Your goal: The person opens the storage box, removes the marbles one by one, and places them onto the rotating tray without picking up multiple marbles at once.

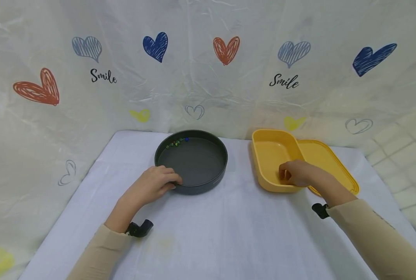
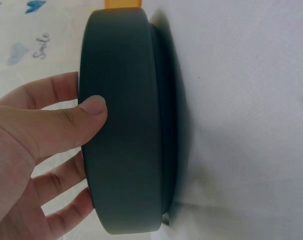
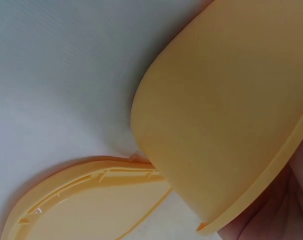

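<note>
A round dark grey pan (image 1: 193,163) stands on the white cloth, with several small green and blue marbles (image 1: 175,143) along its far left inside edge. My left hand (image 1: 155,182) grips the pan's near left rim, its thumb (image 2: 94,106) pressed to the outer wall and the other fingers over the rim. To the right is a yellow rectangular container (image 1: 271,149). My right hand (image 1: 299,173) reaches over its near right wall, fingers bent down inside. The container's wall (image 3: 216,100) hides the fingertips in the right wrist view, so I cannot tell what they hold.
A yellow lid (image 1: 328,165) lies on the cloth, partly behind the container's right side. Behind the table hangs a whitish sheet (image 1: 250,89) printed with hearts and "Smile". The white tablecloth (image 1: 222,233) spreads in front of the pan and container.
</note>
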Available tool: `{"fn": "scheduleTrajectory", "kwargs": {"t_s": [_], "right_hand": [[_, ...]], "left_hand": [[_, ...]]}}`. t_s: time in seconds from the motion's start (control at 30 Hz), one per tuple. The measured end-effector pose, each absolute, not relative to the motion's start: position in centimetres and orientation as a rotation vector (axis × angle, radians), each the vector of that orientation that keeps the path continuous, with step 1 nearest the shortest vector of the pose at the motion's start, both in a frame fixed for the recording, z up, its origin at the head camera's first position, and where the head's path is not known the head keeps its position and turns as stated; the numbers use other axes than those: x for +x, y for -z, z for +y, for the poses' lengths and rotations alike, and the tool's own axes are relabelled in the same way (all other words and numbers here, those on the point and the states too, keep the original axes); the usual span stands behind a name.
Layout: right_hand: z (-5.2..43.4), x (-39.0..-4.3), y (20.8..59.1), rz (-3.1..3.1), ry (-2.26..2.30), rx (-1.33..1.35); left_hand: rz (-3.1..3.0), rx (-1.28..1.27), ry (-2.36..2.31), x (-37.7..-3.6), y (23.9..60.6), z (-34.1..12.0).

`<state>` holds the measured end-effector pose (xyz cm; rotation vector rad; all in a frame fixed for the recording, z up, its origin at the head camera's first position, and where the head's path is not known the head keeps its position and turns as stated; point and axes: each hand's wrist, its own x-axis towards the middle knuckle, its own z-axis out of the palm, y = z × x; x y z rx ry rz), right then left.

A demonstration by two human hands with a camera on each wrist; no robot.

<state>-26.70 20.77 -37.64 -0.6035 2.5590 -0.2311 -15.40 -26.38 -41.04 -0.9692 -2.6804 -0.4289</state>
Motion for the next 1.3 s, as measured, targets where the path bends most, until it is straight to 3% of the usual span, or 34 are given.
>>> {"fn": "scheduleTrajectory", "kwargs": {"t_s": [0.67,1.3], "right_hand": [[20.8,-27.4,38.9,2.506,0.411,-0.682],[20.9,-27.0,37.3,2.545,0.533,-0.681]], "left_hand": [[-2.675,-0.968,0.425,-15.4,41.0,-26.3],[-2.667,-0.972,0.435,-15.4,41.0,-26.4]]}}
